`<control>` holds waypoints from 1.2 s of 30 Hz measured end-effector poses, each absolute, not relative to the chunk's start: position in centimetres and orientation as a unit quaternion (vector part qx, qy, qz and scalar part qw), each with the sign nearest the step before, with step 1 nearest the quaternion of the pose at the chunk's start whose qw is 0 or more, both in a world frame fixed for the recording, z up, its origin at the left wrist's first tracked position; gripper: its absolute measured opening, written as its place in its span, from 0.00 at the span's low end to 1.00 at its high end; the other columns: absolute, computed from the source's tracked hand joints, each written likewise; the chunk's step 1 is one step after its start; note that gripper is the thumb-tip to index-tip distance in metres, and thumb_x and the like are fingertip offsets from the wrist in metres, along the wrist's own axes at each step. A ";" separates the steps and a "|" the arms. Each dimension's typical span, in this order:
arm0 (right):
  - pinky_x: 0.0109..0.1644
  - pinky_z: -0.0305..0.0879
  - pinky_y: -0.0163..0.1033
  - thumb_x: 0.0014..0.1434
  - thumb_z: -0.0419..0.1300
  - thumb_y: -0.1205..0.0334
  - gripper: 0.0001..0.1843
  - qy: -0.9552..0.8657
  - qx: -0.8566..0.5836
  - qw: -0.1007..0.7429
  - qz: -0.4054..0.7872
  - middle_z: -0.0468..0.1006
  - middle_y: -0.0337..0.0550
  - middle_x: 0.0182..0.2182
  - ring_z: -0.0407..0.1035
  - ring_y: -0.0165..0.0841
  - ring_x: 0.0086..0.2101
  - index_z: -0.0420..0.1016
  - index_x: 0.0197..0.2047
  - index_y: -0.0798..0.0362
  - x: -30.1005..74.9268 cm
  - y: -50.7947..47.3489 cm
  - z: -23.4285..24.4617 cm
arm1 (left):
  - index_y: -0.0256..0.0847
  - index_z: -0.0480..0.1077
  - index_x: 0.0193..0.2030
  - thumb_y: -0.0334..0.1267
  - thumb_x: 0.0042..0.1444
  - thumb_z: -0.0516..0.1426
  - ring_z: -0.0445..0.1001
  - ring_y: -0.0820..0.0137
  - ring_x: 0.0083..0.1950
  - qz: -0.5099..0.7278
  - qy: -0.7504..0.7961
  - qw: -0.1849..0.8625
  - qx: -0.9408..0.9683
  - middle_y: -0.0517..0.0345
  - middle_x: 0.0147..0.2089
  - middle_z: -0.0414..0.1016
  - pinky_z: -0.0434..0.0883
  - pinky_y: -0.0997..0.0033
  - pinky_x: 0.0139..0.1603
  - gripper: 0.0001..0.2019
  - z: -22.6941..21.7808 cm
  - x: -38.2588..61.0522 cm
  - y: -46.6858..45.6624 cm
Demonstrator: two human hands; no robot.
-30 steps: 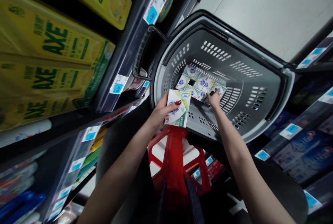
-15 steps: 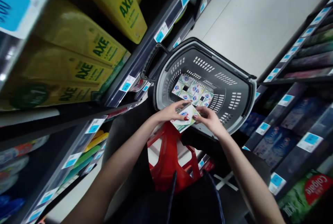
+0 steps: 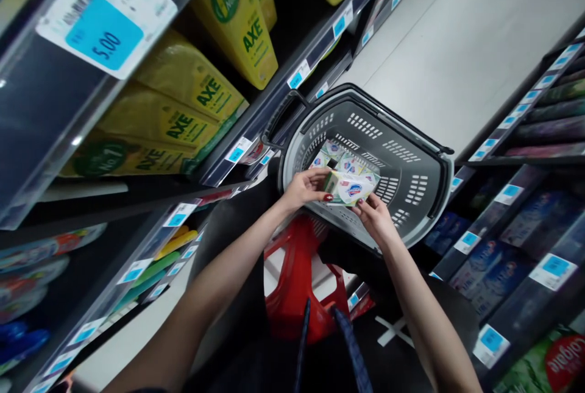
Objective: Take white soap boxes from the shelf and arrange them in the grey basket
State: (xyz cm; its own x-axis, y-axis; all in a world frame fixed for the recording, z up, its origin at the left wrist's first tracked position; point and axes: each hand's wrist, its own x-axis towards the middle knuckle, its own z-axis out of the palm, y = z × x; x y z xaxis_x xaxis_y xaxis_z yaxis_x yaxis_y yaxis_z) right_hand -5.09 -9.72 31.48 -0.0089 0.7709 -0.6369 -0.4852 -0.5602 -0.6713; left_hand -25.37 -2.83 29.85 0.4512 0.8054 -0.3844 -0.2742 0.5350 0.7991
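Note:
My left hand (image 3: 304, 191) grips the left end of a white and green soap box (image 3: 351, 191) with a blue and red logo, thumb along its near edge. The fingertips of my right hand (image 3: 378, 217) pinch the same box at its lower right corner. Both hands are closed on it over the near side of a grey shopping basket (image 3: 411, 152). Inside, several similar boxes (image 3: 334, 149) lie on the basket's bottom, partly hidden behind the held one.
A red plastic frame (image 3: 292, 280) stands below the basket. Yellow AXE bottles (image 3: 214, 97) fill the left shelf, which has price tags (image 3: 106, 39) on its edge. Blue packs (image 3: 487, 265) and a green Colgate pack (image 3: 530, 362) line the right shelf. Pale floor (image 3: 420, 46) lies beyond.
The soap box has moved up and right, further over the basket, and turned to lie more level. Both hands have moved with it. The view has shifted slightly.

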 end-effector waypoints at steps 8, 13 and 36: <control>0.57 0.70 0.51 0.38 0.74 0.48 0.26 -0.085 -0.510 0.406 0.754 0.80 0.41 0.44 0.74 0.39 0.45 0.77 0.40 0.47 -6.0 -10.0 28.8 | 0.41 0.71 0.60 0.41 0.42 0.71 0.68 0.56 0.64 0.306 0.366 0.722 0.500 0.45 0.64 0.69 0.66 0.60 0.63 0.35 32.0 -24.7 -4.6; 0.49 0.73 0.50 0.41 0.72 0.46 0.25 -0.143 -0.567 0.427 0.689 0.78 0.43 0.43 0.73 0.40 0.43 0.73 0.41 0.47 -6.0 -9.5 29.2 | 0.35 0.66 0.63 0.46 0.42 0.70 0.68 0.54 0.63 0.312 0.398 0.759 0.410 0.41 0.63 0.69 0.66 0.58 0.63 0.41 31.3 -25.1 -3.8; 0.54 0.69 0.53 0.35 0.72 0.42 0.40 -0.153 -0.534 0.442 0.704 0.75 0.45 0.49 0.70 0.44 0.50 0.67 0.52 0.42 -6.9 -9.8 31.5 | 0.42 0.75 0.49 0.31 0.56 0.59 0.73 0.64 0.58 0.351 0.381 0.490 0.702 0.48 0.55 0.75 0.70 0.59 0.58 0.13 31.2 -24.8 -4.9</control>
